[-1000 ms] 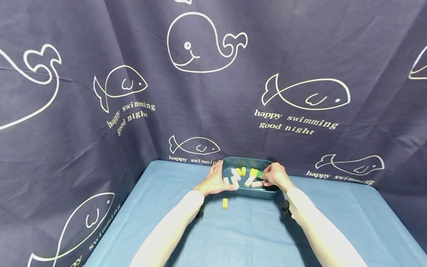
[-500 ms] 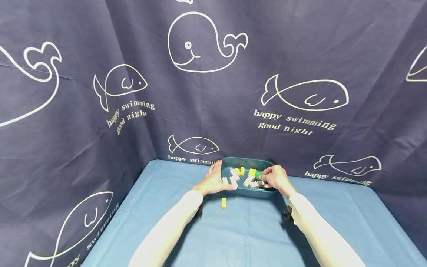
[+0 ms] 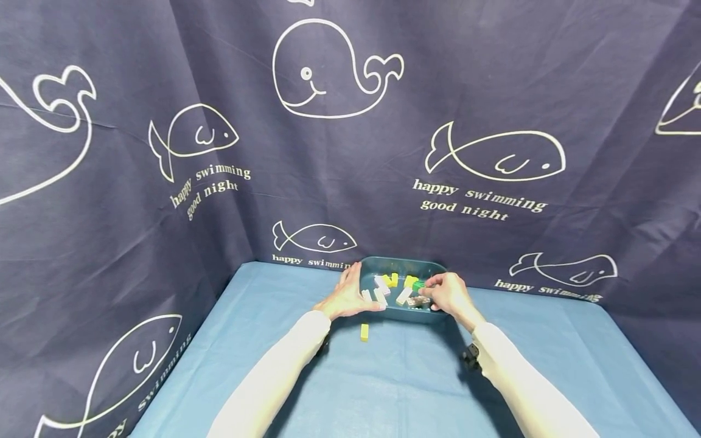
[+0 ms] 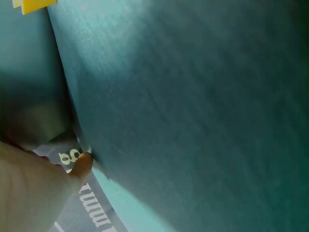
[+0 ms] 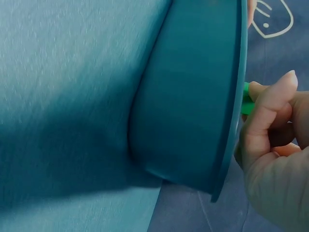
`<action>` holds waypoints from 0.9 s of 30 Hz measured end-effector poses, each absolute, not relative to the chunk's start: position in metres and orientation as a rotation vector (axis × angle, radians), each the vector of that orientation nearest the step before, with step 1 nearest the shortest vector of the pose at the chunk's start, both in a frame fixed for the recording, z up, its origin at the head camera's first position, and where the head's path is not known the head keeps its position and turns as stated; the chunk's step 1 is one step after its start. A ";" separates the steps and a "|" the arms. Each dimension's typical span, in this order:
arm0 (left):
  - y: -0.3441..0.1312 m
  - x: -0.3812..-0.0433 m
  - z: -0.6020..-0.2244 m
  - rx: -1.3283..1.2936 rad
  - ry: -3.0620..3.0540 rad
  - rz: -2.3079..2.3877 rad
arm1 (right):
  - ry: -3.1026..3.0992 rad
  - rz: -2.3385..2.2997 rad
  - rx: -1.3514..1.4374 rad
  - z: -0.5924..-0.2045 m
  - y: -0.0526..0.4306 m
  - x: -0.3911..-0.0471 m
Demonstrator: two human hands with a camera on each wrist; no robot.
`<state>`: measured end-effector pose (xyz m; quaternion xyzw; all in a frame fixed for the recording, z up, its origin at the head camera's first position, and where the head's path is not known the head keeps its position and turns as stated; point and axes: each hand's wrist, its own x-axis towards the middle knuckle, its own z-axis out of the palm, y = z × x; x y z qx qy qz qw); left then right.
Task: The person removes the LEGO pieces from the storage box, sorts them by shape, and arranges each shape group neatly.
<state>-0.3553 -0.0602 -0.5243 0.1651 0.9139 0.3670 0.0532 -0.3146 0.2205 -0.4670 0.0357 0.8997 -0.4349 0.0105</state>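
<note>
A dark teal bin [image 3: 402, 314] stands at the back of the table with several toy building bricks in it. My left hand [image 3: 347, 297] spans its left end, fingers straight along that side and thumb at the front rim; in the left wrist view the left hand [image 4: 36, 186] touches the bin's edge. Over the bin's right part, my right hand [image 3: 450, 295] pinches a green brick [image 3: 418, 285]. The right wrist view shows that green brick [image 5: 247, 100] partly hidden behind the bin wall and the fingers of my right hand [image 5: 275, 140].
Inside the bin lie yellow bricks [image 3: 394, 280] and whitish bricks [image 3: 404, 296]. One yellow brick [image 3: 364, 333] lies on the blue tablecloth [image 3: 383, 383] in front of the bin. A dark curtain [image 3: 328, 164] with white fish drawings hangs close behind.
The head view has shifted slightly. My right hand and the green brick have moved a little left within the bin. My left hand keeps its place at the bin's left end.
</note>
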 end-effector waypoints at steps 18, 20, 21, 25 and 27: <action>-0.062 -0.353 -0.526 0.491 2.763 1.140 | 2.828 -1.392 0.076 -0.464 0.187 -0.277; -0.062 -0.353 -0.525 0.487 2.762 1.144 | 2.830 -1.394 0.065 -0.463 0.183 -0.272; -0.062 -0.353 -0.525 0.487 2.761 1.145 | 2.828 -1.395 0.056 -0.463 0.182 -0.270; -0.062 -0.353 -0.524 0.492 2.760 1.142 | 2.819 -1.399 0.035 -0.465 0.173 -0.260; -0.061 -0.354 -0.523 0.492 2.759 1.141 | 2.826 -1.405 0.012 -0.467 0.169 -0.255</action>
